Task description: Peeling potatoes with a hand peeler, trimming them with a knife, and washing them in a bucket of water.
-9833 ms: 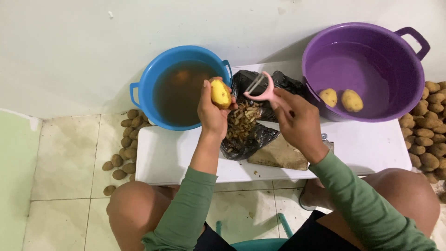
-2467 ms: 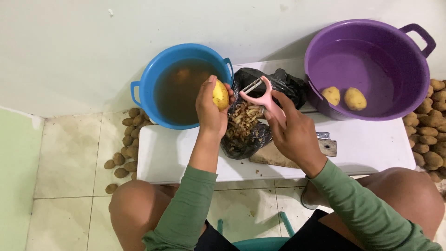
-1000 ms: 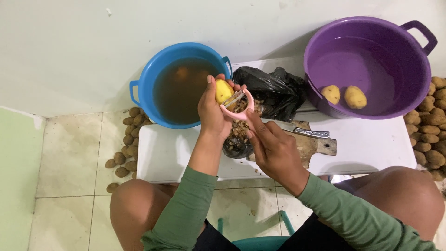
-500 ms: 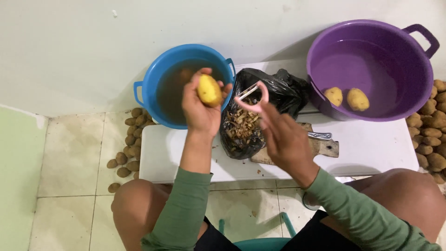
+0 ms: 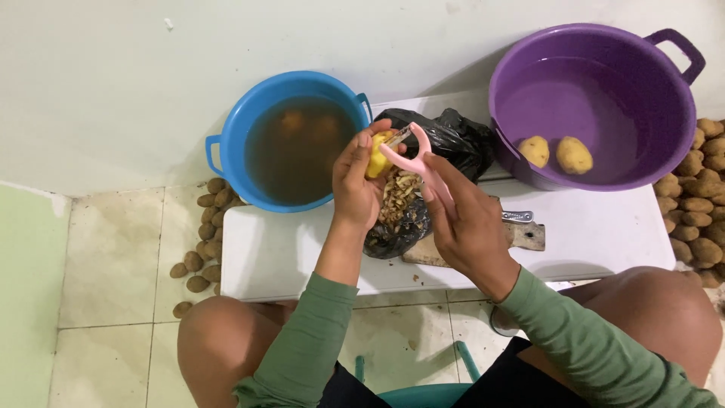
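Observation:
My left hand grips a yellow, mostly peeled potato above a black plastic bag full of peelings. My right hand holds a pink Y-shaped peeler, and its blade rests on the potato's upper right side. Both arms wear green sleeves.
A blue tub of murky water stands at the left of the white table. A purple tub with two peeled potatoes stands at the right. A wooden board with a knife lies behind my right hand. Unpeeled potatoes lie on the floor at left and right.
My left hand has swung the potato back from over the blue tub to above the bag. The peeler has come back onto the potato.

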